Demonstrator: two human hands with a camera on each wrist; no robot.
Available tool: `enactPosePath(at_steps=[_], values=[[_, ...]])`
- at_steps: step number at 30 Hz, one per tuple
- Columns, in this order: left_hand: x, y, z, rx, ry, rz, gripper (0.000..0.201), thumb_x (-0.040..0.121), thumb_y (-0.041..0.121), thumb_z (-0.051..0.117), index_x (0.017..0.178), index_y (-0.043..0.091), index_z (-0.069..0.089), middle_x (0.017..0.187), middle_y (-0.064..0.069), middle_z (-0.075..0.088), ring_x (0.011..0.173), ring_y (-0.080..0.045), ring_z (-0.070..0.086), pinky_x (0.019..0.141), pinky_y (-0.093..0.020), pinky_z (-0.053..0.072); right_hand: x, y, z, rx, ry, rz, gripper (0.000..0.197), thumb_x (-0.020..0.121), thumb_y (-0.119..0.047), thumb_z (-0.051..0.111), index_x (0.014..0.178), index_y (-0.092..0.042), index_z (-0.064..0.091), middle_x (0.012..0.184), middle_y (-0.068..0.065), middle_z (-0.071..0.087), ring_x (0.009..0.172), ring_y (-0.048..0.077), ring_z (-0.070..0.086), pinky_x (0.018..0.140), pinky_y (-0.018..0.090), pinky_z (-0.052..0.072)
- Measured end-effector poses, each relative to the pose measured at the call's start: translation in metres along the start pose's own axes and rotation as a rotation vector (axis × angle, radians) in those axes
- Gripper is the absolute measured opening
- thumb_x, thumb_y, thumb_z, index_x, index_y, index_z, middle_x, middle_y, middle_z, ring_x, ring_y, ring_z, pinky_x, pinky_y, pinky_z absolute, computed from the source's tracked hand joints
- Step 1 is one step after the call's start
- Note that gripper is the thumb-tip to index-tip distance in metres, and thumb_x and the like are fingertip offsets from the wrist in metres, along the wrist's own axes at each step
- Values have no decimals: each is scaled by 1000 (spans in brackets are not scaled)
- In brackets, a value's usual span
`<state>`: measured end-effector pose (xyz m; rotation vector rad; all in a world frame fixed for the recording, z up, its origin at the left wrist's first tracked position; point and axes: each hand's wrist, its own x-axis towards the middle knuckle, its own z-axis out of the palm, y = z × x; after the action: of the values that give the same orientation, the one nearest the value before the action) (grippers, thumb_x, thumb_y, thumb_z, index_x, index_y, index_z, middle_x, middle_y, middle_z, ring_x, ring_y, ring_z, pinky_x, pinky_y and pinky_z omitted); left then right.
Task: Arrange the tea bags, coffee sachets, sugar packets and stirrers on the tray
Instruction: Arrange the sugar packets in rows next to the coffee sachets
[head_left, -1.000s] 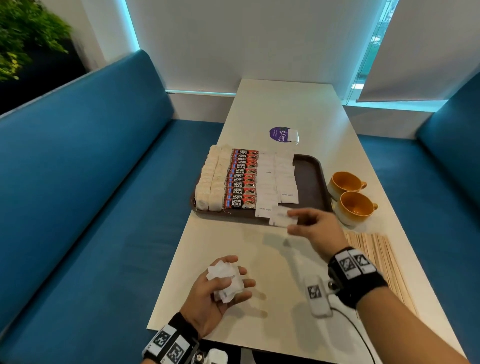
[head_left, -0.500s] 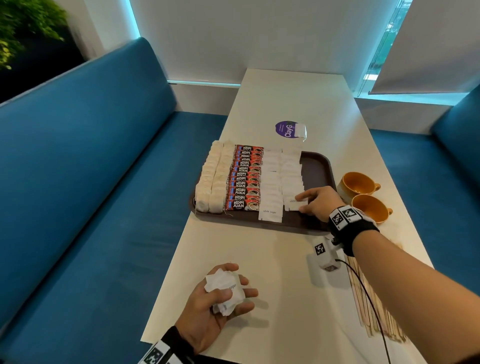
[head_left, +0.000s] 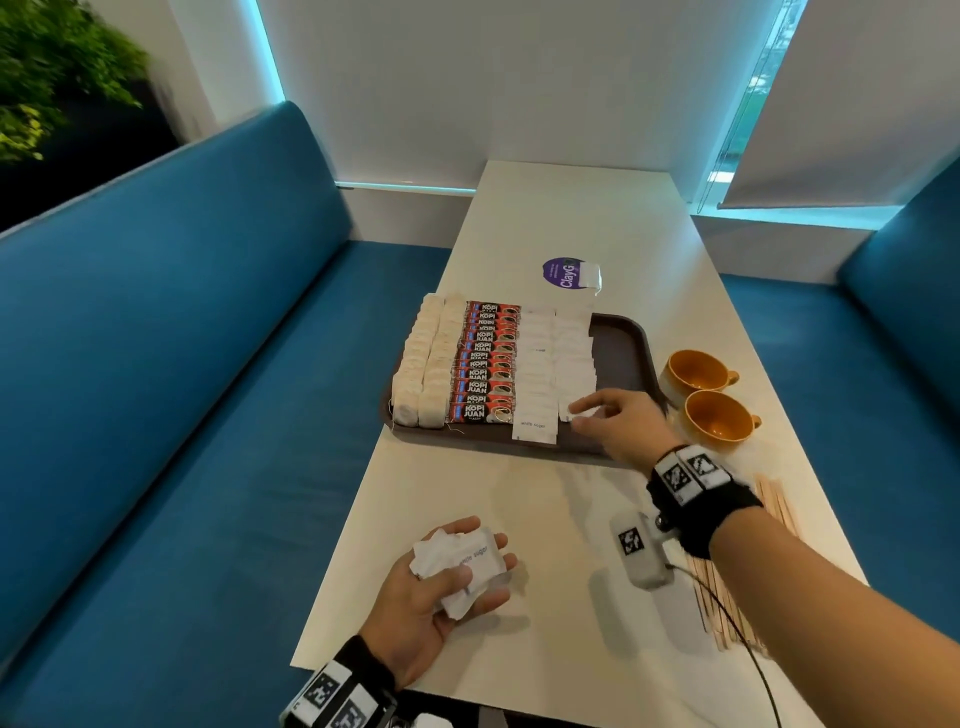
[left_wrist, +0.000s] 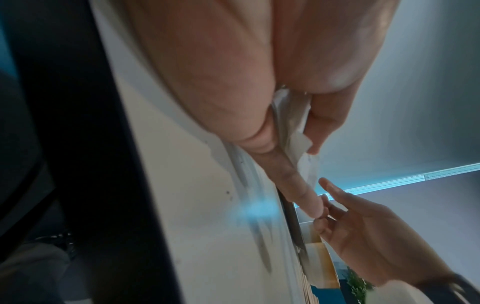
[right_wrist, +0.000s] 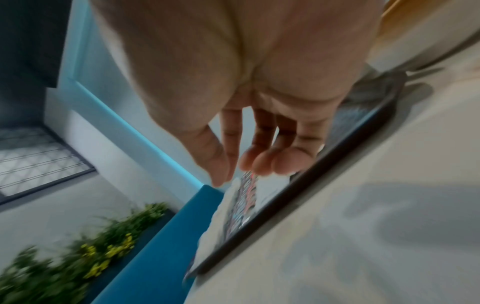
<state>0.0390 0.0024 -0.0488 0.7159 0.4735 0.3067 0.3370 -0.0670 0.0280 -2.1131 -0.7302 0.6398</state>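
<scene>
The right hand (head_left: 621, 428) reached over the near rim of the dark tray (head_left: 621, 353), its fingers loosely spread and holding nothing, the fingertips (head_left: 579, 408) at the nearest packet of the right-hand sugar column (head_left: 574, 358); whether they touched it could not be told. Beyond the fingertips ran 2 columns of white sugar packets, then a column of red coffee sachets (head_left: 485, 364), then 2 columns of tea bags (head_left: 423, 374) against the tray's left edge. To the thumb side of the knuckles the tray floor lay bare up to its right rim, and past that rim stood 2 orange cups (head_left: 698, 395). Behind the wrist, wooden stirrers (head_left: 727, 597) lay on the white table (head_left: 571, 208) near its right edge. The left hand (head_left: 441, 587) rested near the table's front left edge, fingers curled around a bunch of loose sugar packets (head_left: 460, 564), with open tabletop between it and the tray. The left wrist view showed the packets (left_wrist: 293, 127) clamped between thumb and fingers, which the head view half hid. The right wrist view showed the right hand's fingers (right_wrist: 262, 162) empty, close together and curled at the tips above the tray rim (right_wrist: 285, 209), though blurred.
</scene>
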Motion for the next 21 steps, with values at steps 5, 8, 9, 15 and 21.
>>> enactPosePath(at_steps=[5, 8, 9, 15, 21], values=[[-6, 2, 10, 43, 36, -18, 56, 80, 3, 72, 132, -7, 53, 126, -34, 64, 117, -52, 62, 83, -55, 61, -85, -2, 45, 119, -302, -55, 15, 89, -28, 79, 102, -23, 76, 97, 8, 74, 70, 10, 64, 62, 24, 57], [-9, 4, 15, 62, 67, -22, 55, 79, 5, 75, 128, -10, 56, 123, -34, 65, 113, -53, 64, 71, -46, 64, -117, 11, 71, 225, -342, -61, 17, 85, -27, 83, 99, -20, 76, 94, 7, 76, 70, 14, 69, 64, 28, 57], [-10, 3, 15, 73, 77, -18, 55, 79, 6, 76, 127, -12, 56, 122, -35, 65, 111, -53, 65, 71, -45, 64, -124, 15, 77, 264, -311, -61, 15, 85, -22, 83, 97, -17, 76, 92, 9, 76, 71, 17, 70, 65, 32, 59], [-10, 1, 17, 118, 118, -2, 45, 89, 11, 75, 122, -14, 56, 107, -35, 68, 85, -43, 66, 61, -41, 62, -144, 25, 89, 480, -167, 48, 4, 88, 2, 74, 92, 2, 75, 86, 19, 75, 71, 23, 72, 67, 34, 61], [-10, -2, 18, 197, 110, -2, 30, 87, 12, 78, 100, -10, 63, 98, -31, 66, 87, -47, 68, 62, -42, 64, -153, 25, 89, 541, -145, -8, 26, 86, 12, 69, 105, -6, 65, 83, 17, 59, 66, 30, 68, 63, 45, 63]])
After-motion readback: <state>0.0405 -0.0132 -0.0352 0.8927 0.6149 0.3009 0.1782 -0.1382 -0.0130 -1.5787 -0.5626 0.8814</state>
